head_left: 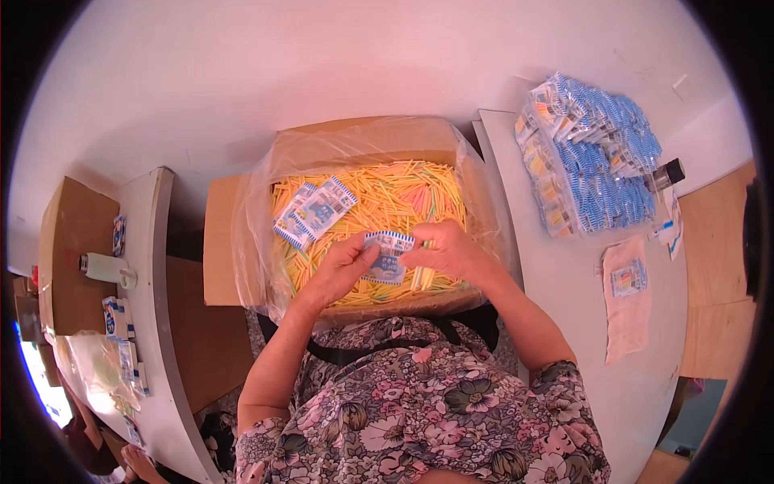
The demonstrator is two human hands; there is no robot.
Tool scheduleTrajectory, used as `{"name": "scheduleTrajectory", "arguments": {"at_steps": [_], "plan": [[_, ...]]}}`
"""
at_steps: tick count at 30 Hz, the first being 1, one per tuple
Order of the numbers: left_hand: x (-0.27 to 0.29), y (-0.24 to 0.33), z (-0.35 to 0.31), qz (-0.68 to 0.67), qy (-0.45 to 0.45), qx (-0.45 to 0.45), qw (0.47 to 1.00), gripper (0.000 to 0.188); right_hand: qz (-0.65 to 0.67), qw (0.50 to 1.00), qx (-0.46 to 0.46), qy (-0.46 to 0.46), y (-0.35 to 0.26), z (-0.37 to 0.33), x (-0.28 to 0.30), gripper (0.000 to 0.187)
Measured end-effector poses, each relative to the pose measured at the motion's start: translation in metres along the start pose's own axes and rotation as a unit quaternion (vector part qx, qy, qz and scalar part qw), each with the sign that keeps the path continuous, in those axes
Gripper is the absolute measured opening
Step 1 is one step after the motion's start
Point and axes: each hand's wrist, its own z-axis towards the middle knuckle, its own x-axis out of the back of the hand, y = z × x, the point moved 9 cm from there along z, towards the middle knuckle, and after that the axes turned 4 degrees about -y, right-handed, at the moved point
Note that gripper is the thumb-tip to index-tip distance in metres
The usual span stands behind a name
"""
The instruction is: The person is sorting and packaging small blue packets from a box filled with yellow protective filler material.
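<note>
A small blue-and-white printed packet (385, 264) is pinched at its left side between the thumb and fingers of my left hand (343, 266). My right hand (453, 252) is closed around a few thin yellow and pale green sticks (423, 276), its thumb at the packet's right edge. Whether the packet's mouth is open cannot be made out. Both hands are above a cardboard box (363, 137) lined with clear plastic. Loose sticks (387, 189), mostly yellow with some pink and green, fill it. More flat packets (322, 208) lie on the sticks at the left.
On the right table (556, 282), a clear bin (576, 210) is heaped with blue-striped packets. A dark-capped bottle (667, 173) and a pink cloth (626, 319) with a packet are nearby. A pale green flask (105, 268) is at left. Another person's hand (139, 461) shows lower left.
</note>
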Motion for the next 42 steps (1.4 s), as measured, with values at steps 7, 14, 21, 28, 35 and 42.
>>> {"name": "scheduleTrajectory", "arguments": {"at_steps": [7,14,21,28,35,42], "plan": [[0.01,0.012,0.001,0.026,0.091,-0.076,0.993,0.016,0.046,0.996,0.051,0.048,-0.004,-0.005,-0.007,0.027],[0.029,0.01,0.001,-0.012,0.099,-0.069,0.993,0.007,-0.22,0.972,0.046,0.066,0.028,-0.028,-0.006,0.025],[0.03,0.018,-0.002,0.055,0.076,-0.059,0.994,0.012,0.005,0.995,-0.003,0.095,-0.001,-0.014,0.031,0.028],[0.01,0.028,0.005,0.123,0.009,-0.034,0.992,0.016,0.066,0.995,-0.05,0.051,-0.024,0.025,0.022,0.031],[0.002,0.027,0.008,0.12,-0.038,-0.041,0.991,0.014,-0.045,0.996,-0.009,0.078,-0.025,0.033,0.023,0.036],[0.007,0.014,0.008,0.005,0.003,-0.042,0.999,0.012,-0.21,0.967,0.116,0.086,-0.073,0.02,0.01,0.023]]}}
